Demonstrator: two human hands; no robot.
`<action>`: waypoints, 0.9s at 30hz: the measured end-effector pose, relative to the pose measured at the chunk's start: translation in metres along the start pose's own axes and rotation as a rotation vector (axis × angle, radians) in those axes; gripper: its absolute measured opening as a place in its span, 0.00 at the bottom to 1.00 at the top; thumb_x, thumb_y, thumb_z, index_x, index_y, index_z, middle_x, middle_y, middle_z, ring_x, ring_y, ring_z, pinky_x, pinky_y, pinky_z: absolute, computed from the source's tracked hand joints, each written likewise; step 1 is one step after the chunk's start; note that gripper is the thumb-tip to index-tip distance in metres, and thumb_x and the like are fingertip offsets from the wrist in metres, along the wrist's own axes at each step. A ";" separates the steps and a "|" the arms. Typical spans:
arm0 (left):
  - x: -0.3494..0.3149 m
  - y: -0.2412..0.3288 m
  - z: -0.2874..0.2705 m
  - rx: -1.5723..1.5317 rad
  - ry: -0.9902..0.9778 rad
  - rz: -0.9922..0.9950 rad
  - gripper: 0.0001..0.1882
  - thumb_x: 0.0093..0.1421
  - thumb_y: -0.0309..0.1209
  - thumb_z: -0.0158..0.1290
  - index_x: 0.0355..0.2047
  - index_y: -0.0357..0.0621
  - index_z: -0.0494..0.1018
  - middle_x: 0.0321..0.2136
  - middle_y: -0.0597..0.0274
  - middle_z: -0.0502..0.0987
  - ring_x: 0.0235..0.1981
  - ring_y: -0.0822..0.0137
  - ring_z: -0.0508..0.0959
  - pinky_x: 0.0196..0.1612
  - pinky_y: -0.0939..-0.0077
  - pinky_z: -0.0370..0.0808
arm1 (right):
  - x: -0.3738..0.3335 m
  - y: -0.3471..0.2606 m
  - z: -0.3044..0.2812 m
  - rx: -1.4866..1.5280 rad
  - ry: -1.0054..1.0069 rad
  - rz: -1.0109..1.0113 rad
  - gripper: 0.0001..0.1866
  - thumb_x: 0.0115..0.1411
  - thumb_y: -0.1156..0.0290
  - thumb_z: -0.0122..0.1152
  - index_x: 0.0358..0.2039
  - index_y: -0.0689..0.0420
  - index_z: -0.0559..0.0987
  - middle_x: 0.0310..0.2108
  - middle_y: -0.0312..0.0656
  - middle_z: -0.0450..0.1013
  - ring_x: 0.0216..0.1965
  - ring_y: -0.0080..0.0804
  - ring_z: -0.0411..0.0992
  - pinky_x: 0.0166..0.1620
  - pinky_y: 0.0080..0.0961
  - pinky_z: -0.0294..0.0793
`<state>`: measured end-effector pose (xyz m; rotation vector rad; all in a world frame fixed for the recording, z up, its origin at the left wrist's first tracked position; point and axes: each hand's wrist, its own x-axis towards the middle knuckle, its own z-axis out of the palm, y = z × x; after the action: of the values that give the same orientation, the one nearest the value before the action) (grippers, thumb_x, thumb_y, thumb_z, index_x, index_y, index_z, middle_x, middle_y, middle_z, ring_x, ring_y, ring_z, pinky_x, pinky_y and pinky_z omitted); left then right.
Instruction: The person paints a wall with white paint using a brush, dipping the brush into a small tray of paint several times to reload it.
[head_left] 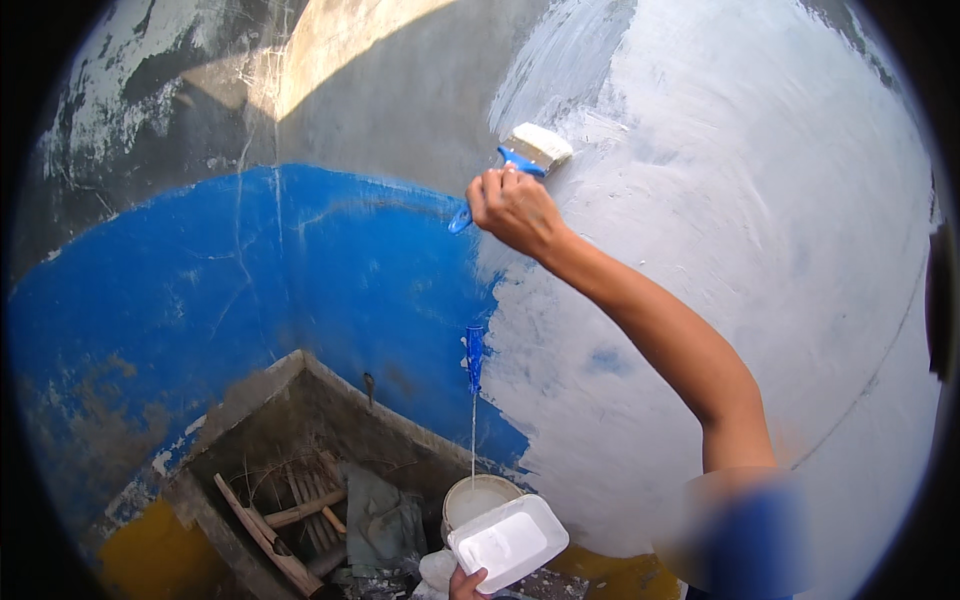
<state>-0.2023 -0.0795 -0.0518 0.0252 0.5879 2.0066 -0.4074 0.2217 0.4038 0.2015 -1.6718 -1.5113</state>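
Note:
My right hand (515,208) is closed round the blue handle of a wide flat paintbrush (522,160). White paint coats its bristles, which are up at the wall, by the edge between bare grey plaster and fresh white paint. Whether the bristles touch the wall I cannot tell. Low in the picture, my left hand (467,584) grips the near rim of a white rectangular plastic tub (545,520), only some fingers showing. White paint lies in the tub. Just behind it stands a round bucket (456,499), partly hidden by the tub.
A blue handle on a thin metal rod (474,357) rises from the bucket. The wall (380,260) is blue below, grey above, white at right. In the corner, a concrete ledge (400,422) encloses wooden pieces (262,535) and a grey-green cloth (380,515).

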 end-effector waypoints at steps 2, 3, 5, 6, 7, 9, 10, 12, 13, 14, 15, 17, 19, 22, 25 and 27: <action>0.002 -0.001 -0.001 0.009 0.029 0.010 0.27 0.60 0.22 0.48 0.60 0.34 0.57 0.55 0.52 0.68 0.56 0.57 0.69 0.59 0.62 0.68 | -0.017 -0.082 -0.007 0.215 -0.055 -0.112 0.04 0.50 0.76 0.55 0.23 0.64 0.76 0.20 0.51 0.72 0.26 0.43 0.78 0.20 0.29 0.76; 0.002 -0.001 0.000 0.017 0.039 0.005 0.27 0.60 0.22 0.48 0.60 0.34 0.57 0.55 0.52 0.68 0.57 0.57 0.69 0.60 0.62 0.67 | -0.021 -0.100 -0.015 0.444 -0.057 -0.097 0.04 0.50 0.76 0.55 0.25 0.64 0.75 0.20 0.51 0.72 0.25 0.43 0.77 0.21 0.29 0.76; 0.001 0.004 0.003 0.016 0.050 -0.014 0.28 0.60 0.22 0.48 0.60 0.33 0.57 0.55 0.52 0.68 0.56 0.57 0.69 0.60 0.63 0.67 | -0.008 -0.108 -0.024 0.762 -0.133 0.102 0.05 0.49 0.76 0.55 0.26 0.64 0.74 0.21 0.51 0.73 0.22 0.45 0.75 0.22 0.33 0.74; 0.001 0.004 0.004 0.031 0.052 -0.040 0.28 0.60 0.23 0.48 0.60 0.33 0.57 0.55 0.52 0.69 0.56 0.57 0.70 0.59 0.63 0.67 | 0.002 -0.090 -0.028 0.845 -0.189 0.209 0.05 0.49 0.76 0.55 0.26 0.64 0.74 0.21 0.51 0.73 0.21 0.46 0.75 0.22 0.35 0.74; 0.000 0.001 0.004 0.044 0.059 -0.068 0.28 0.60 0.23 0.49 0.60 0.34 0.57 0.55 0.52 0.69 0.55 0.58 0.70 0.59 0.64 0.67 | 0.013 -0.071 -0.030 0.931 -0.247 0.318 0.05 0.49 0.76 0.55 0.27 0.64 0.74 0.21 0.51 0.73 0.21 0.46 0.74 0.23 0.36 0.73; 0.005 -0.010 0.003 0.017 0.002 -0.035 0.27 0.60 0.23 0.49 0.60 0.34 0.58 0.54 0.52 0.69 0.55 0.58 0.70 0.59 0.64 0.67 | 0.031 -0.002 -0.021 0.846 -0.315 0.479 0.05 0.54 0.74 0.52 0.25 0.61 0.73 0.16 0.52 0.71 0.17 0.49 0.71 0.21 0.39 0.68; 0.009 -0.014 0.004 0.006 -0.029 -0.011 0.27 0.59 0.23 0.50 0.59 0.34 0.58 0.54 0.52 0.70 0.55 0.58 0.70 0.58 0.65 0.67 | 0.039 0.037 -0.020 0.771 -0.236 0.565 0.06 0.54 0.73 0.52 0.23 0.62 0.74 0.13 0.51 0.70 0.14 0.49 0.69 0.21 0.39 0.68; 0.010 -0.014 0.009 -0.028 -0.066 -0.031 0.27 0.59 0.24 0.50 0.59 0.33 0.59 0.53 0.52 0.70 0.55 0.59 0.71 0.58 0.65 0.67 | 0.058 0.103 -0.024 0.549 -0.060 0.588 0.06 0.54 0.73 0.52 0.23 0.61 0.75 0.14 0.50 0.71 0.14 0.45 0.71 0.20 0.36 0.71; 0.010 -0.014 0.010 -0.040 -0.088 -0.046 0.27 0.59 0.24 0.50 0.59 0.33 0.59 0.53 0.52 0.71 0.55 0.59 0.71 0.58 0.65 0.67 | 0.063 0.131 -0.030 0.402 0.051 0.521 0.05 0.54 0.74 0.53 0.25 0.61 0.76 0.15 0.49 0.72 0.14 0.41 0.72 0.20 0.33 0.72; 0.010 -0.013 0.010 -0.021 -0.077 -0.051 0.26 0.59 0.24 0.50 0.58 0.33 0.59 0.53 0.52 0.71 0.54 0.59 0.71 0.58 0.65 0.68 | 0.068 0.153 -0.034 0.233 0.116 0.448 0.05 0.56 0.77 0.52 0.27 0.60 0.77 0.15 0.47 0.73 0.14 0.35 0.72 0.18 0.26 0.73; 0.009 -0.013 0.011 -0.004 -0.069 -0.058 0.26 0.59 0.24 0.50 0.58 0.33 0.60 0.52 0.52 0.71 0.54 0.59 0.71 0.58 0.65 0.68 | 0.074 0.167 -0.048 0.144 0.187 0.426 0.04 0.48 0.79 0.55 0.25 0.61 0.78 0.19 0.50 0.75 0.20 0.43 0.77 0.23 0.35 0.76; 0.013 -0.014 0.011 0.023 -0.061 -0.073 0.25 0.59 0.24 0.50 0.57 0.32 0.61 0.52 0.52 0.71 0.54 0.59 0.71 0.58 0.65 0.68 | 0.065 0.182 -0.041 -0.075 0.174 0.319 0.03 0.50 0.79 0.57 0.26 0.59 0.78 0.20 0.49 0.75 0.21 0.40 0.77 0.21 0.30 0.75; 0.015 -0.015 0.007 0.032 -0.023 -0.059 0.25 0.59 0.24 0.50 0.57 0.32 0.61 0.52 0.52 0.72 0.54 0.59 0.71 0.57 0.65 0.68 | 0.047 0.148 -0.018 -0.014 0.191 0.253 0.05 0.61 0.75 0.53 0.30 0.60 0.77 0.18 0.44 0.72 0.17 0.31 0.74 0.16 0.18 0.71; 0.018 -0.016 0.005 0.019 -0.056 -0.069 0.24 0.60 0.24 0.50 0.56 0.32 0.62 0.51 0.52 0.72 0.53 0.59 0.72 0.57 0.66 0.69 | 0.000 0.031 -0.003 0.138 0.118 -0.035 0.04 0.49 0.77 0.58 0.23 0.65 0.76 0.19 0.46 0.71 0.21 0.34 0.75 0.20 0.22 0.75; 0.024 -0.024 -0.003 -0.009 -0.089 -0.103 0.24 0.60 0.24 0.50 0.56 0.32 0.62 0.51 0.52 0.72 0.52 0.59 0.73 0.56 0.66 0.70 | -0.036 -0.075 -0.008 0.443 -0.034 -0.181 0.03 0.54 0.76 0.56 0.29 0.62 0.76 0.22 0.46 0.73 0.23 0.35 0.76 0.20 0.27 0.73; 0.020 -0.023 0.002 0.005 -0.065 -0.092 0.23 0.60 0.25 0.50 0.56 0.31 0.63 0.51 0.52 0.72 0.51 0.59 0.74 0.55 0.67 0.71 | -0.017 -0.088 -0.026 0.806 -0.153 0.010 0.03 0.54 0.75 0.55 0.29 0.61 0.73 0.22 0.47 0.72 0.21 0.39 0.74 0.20 0.31 0.72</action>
<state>-0.1928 -0.0536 -0.0635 0.0648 0.5429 1.9078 -0.4152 0.1904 0.3166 0.5078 -2.3282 -0.7819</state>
